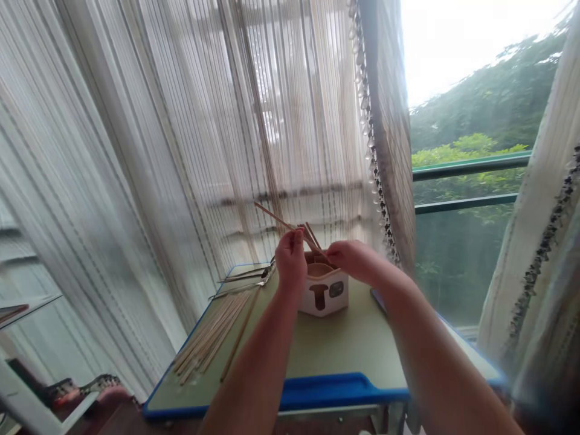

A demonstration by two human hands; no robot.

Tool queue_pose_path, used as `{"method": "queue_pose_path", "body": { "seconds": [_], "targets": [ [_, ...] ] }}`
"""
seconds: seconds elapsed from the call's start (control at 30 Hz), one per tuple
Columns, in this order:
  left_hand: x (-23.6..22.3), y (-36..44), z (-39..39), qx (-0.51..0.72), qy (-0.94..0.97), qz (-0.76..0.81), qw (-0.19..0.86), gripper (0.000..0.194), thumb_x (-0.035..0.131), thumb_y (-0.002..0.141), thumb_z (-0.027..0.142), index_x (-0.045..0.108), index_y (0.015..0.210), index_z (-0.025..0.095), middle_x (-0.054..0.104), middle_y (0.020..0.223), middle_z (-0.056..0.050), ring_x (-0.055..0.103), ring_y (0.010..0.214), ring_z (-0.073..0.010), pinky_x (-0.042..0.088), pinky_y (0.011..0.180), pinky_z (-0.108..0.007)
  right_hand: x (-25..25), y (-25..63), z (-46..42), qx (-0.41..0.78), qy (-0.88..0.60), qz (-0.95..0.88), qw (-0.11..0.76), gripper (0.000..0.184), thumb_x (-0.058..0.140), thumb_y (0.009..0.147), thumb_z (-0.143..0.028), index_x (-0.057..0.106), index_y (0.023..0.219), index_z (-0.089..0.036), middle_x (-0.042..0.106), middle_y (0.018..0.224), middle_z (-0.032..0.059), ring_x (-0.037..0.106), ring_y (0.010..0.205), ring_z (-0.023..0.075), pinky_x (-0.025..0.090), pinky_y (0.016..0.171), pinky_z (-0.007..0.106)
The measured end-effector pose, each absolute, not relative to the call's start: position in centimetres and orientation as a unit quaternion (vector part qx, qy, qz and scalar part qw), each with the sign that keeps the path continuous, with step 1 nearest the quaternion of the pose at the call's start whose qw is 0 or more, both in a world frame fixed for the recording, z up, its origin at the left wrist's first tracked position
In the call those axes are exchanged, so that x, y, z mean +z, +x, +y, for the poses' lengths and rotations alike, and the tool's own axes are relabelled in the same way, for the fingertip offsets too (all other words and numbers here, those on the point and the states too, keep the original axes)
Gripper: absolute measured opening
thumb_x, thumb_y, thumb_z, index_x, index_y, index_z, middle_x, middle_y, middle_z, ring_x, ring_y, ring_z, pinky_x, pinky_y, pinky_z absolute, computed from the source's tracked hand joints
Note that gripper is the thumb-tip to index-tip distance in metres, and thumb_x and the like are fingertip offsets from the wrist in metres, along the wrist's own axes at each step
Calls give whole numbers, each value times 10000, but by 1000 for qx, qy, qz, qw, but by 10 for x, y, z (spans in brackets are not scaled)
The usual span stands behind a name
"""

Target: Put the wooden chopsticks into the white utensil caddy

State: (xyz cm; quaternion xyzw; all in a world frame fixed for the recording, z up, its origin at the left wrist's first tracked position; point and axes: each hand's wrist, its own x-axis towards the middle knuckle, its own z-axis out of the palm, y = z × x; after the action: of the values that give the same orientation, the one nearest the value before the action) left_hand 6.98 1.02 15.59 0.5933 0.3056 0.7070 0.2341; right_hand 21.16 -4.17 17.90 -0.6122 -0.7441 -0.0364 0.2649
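Chopstick (273,215) slants over white holder (325,305) | left hand (290,258), right hand (353,258): fingers gripping middle and lower end, apparently steadying it | loose chopsticks (216,331) aligned on worktop (344,350), presumably for easy pickup

Facing us: tall sheer curtain (149,151), pale, vertically striped, filling left and middle. Beaded trim (362,84) runs down its edge. To our right we see window (448,266), bright daylight, sky (453,42) blown white, green trees (493,103) outside, dark green railing (471,166). Second curtain (530,272) at far right, also trimmed. Below us, table (335,350): pale greenish top, blue rim (326,391), metal supports. Lower left: white furniture (25,396), dark reddish-brown floor (127,421).
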Motion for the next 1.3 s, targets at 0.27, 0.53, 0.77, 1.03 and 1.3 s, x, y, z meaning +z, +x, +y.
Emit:
{"method": "queue_pose_path", "body": {
  "seconds": [0.27, 0.53, 0.77, 1.03, 1.3],
  "targets": [
    [204, 90, 55, 684, 650, 246, 219, 327, 588, 742, 472, 655, 811, 159, 600, 639, 3, 520, 569, -93, 418, 560, -219, 227, 224, -10, 14, -641, -745, 184, 210, 526, 759, -277, 699, 836, -185, 672, 725, 47, 553, 598, 114, 368, 543, 214],
    [199, 88, 65, 726, 626, 263, 109, 296, 574, 765, 452, 665, 846, 183, 631, 687, 3, 545, 599, -90, 436, 564, -206, 216, 213, 26, 3, -606, -769, 200, 211, 534, 734, -263, 702, 847, -204, 675, 722, 44, 536, 569, 110, 347, 511, 215],
    [193, 97, 67, 691, 671, 263, 61, 269, 571, 782, 412, 677, 865, 180, 656, 752, -16, 572, 648, -98, 444, 610, -212, 214, 228, 33, 70, -631, -758, 149, 210, 574, 710, -270, 694, 866, -197, 672, 726, 44, 564, 581, 119, 379, 523, 214],
    [190, 99, 69, 658, 685, 311, -34, 242, 576, 784, 381, 666, 856, 168, 613, 805, -33, 560, 791, -142, 435, 784, -286, 210, 237, 40, 80, -649, -748, 111, 228, 571, 681, -246, 705, 856, -190, 664, 708, 40, 554, 576, 120, 384, 516, 220],
    [184, 91, 85, 611, 708, 348, -69, 202, 615, 741, 378, 675, 770, 188, 592, 888, -53, 546, 899, -198, 401, 884, -384, 203, 240, 56, 85, -636, -756, 133, 251, 594, 669, -279, 714, 880, -217, 657, 698, 18, 511, 549, 99, 358, 489, 211]
  ]
}}
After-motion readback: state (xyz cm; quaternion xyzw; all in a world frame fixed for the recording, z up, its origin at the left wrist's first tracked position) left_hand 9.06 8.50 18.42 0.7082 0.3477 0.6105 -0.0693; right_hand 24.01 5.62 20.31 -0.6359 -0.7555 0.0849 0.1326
